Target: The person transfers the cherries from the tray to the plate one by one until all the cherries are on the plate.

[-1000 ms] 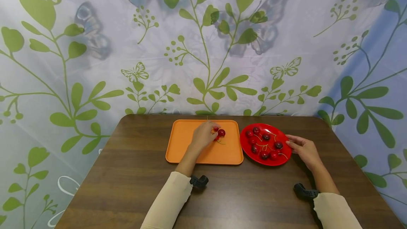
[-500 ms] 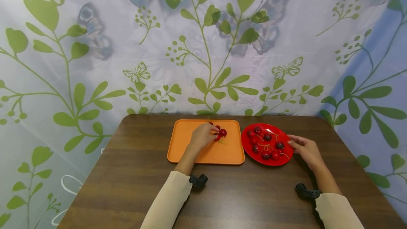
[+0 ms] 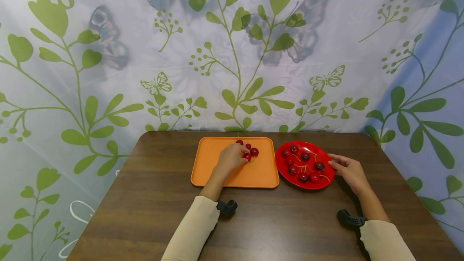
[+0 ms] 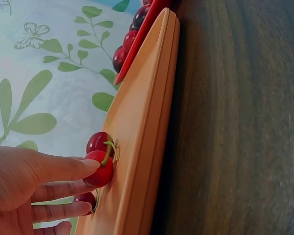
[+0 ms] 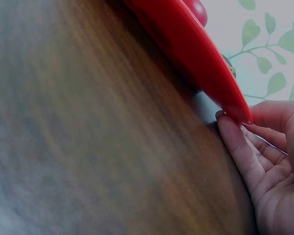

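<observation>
Over the orange tray (image 3: 206, 168), my left hand (image 3: 230, 158) pinches a bright red cherry (image 4: 100, 169) between thumb and fingers, low at the tray's surface. Green-stemmed, it sits close beside a darker cherry (image 4: 99, 142). Another cherry (image 4: 85, 201) shows near the lower fingertips. In the head view, cherries also lie just beyond the hand, one of them (image 3: 254, 152) to its right. My right hand (image 3: 349, 171) grips the right rim of a red plate (image 3: 277, 164), thumb and fingers on either side of the rim. Several red and dark cherries (image 3: 303, 177) lie on that plate.
The tray and plate stand side by side, nearly touching, toward the back of a brown wooden table (image 3: 275, 220). A patterned cloth (image 3: 181, 67) with leaves and butterflies hangs behind the table's far edge. Each wrist wears a black device (image 3: 227, 208).
My left hand has shifted slightly, so a cherry at the back of the tray now shows more. The right hand keeps its grip on the plate. The head view has shifted a little.
</observation>
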The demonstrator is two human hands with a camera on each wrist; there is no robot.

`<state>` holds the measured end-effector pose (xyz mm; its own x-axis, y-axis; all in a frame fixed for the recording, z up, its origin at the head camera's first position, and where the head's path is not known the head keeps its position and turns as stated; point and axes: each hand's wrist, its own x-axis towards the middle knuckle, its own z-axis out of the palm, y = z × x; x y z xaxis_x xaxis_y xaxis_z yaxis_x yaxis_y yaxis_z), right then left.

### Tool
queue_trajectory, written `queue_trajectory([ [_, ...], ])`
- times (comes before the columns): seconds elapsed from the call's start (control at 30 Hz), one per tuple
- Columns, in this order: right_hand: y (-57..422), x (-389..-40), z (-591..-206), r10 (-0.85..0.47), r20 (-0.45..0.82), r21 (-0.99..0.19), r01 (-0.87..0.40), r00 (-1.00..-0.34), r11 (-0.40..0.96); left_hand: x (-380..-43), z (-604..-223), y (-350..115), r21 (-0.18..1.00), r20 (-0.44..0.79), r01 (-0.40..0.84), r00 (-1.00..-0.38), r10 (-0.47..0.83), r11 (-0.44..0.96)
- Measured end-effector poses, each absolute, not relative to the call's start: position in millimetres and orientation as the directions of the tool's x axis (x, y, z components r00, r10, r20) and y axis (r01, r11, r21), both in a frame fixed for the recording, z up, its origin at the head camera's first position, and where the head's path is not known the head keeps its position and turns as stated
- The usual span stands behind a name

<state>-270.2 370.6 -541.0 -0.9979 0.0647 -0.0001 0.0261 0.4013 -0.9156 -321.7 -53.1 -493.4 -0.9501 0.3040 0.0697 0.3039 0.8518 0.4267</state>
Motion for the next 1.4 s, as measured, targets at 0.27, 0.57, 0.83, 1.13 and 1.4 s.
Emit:
queue_trajectory([
  [0.27, 370.9, -270.3, -540.8, 0.062, -0.006, -0.914, 0.03, -0.998, 0.405, -322.1, -496.1, -53.5, 0.429, 0.053, 0.301, -0.949, 0.31, 0.852],
  [0.57, 370.4, -270.6, -539.3, 0.051, 0.007, -0.919, 0.014, -0.999, 0.394, -322.5, -495.4, -55.1, 0.426, 0.056, 0.303, -0.949, 0.309, 0.853],
  [0.83, 369.5, -271.2, -539.8, 0.059, -0.003, -0.921, 0.026, -0.998, 0.39, -322.6, -496.0, -56.5, 0.431, 0.061, 0.3, -0.951, 0.304, 0.851],
  [1.13, 370.4, -271.2, -539.7, 0.065, 0.003, -0.912, 0.023, -0.998, 0.409, -325.3, -494.6, -59.4, 0.432, 0.059, 0.289, -0.954, 0.293, 0.855],
  [1.4, 369.3, -269.9, -538.8, 0.07, -0.004, -0.913, 0.032, -0.998, 0.406, -322.7, -487.3, -59.1, 0.492, 0.058, 0.289, -0.952, 0.3, 0.821],
])
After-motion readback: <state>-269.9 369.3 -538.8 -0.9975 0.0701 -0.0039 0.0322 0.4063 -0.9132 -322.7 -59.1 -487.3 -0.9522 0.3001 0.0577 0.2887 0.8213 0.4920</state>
